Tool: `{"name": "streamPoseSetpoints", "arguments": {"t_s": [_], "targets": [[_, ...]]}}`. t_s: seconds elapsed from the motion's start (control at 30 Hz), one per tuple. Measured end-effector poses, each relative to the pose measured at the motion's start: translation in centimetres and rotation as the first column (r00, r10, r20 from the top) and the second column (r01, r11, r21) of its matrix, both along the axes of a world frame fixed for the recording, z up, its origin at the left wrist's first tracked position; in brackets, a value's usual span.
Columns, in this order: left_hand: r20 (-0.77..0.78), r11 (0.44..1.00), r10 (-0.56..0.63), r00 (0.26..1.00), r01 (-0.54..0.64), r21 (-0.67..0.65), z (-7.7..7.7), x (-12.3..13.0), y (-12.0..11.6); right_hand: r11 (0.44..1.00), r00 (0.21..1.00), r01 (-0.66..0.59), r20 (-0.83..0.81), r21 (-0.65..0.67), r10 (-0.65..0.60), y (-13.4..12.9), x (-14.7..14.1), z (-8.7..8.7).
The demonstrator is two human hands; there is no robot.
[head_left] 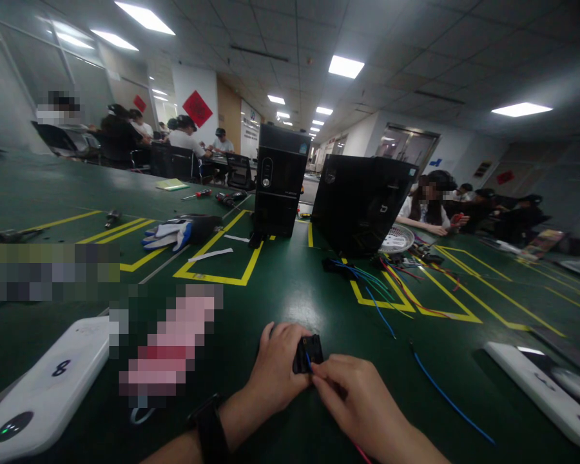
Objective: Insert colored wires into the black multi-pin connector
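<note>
My left hand (281,362), with a dark band at its wrist, grips a small black block (308,353) over the green table. My right hand (355,393) pinches a short blue wire (308,361) at the block's lower right edge, and the wire's upper part lies against the block's face. Whether the wire is fixed in the block cannot be made out. Below my right hand a bit of red wire (361,452) shows. On the table to the right lies a loose blue wire (452,401).
Two black computer cases (280,183) (365,203) stand ahead. Green and blue wires (374,283) lie before the right one. White devices (53,380) (544,386) flank my hands. Gloves (176,233) and a screwdriver (198,194) lie back left. A person (428,206) sits at the back right.
</note>
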State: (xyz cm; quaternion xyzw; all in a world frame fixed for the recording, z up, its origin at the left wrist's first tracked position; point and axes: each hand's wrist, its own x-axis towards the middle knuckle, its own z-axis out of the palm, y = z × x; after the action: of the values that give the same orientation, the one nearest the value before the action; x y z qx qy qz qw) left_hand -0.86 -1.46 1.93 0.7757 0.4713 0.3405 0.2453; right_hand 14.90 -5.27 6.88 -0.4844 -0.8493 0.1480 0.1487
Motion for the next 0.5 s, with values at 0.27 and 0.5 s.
{"name": "streamPoseSetpoints", "arguments": {"t_s": [0.27,0.5], "targets": [[-0.011,1.0,0.004,1.0,-0.004,0.002,0.1,-0.1,0.1,1.0,1.0,0.017,0.01,0.011,-0.017,0.0,-0.4,-0.1],[-0.028,1.0,0.003,1.0,-0.002,0.013,0.0,-0.1,0.2,0.991,0.991,0.117,0.051,0.057,-0.12,0.6,1.1,0.6]]}}
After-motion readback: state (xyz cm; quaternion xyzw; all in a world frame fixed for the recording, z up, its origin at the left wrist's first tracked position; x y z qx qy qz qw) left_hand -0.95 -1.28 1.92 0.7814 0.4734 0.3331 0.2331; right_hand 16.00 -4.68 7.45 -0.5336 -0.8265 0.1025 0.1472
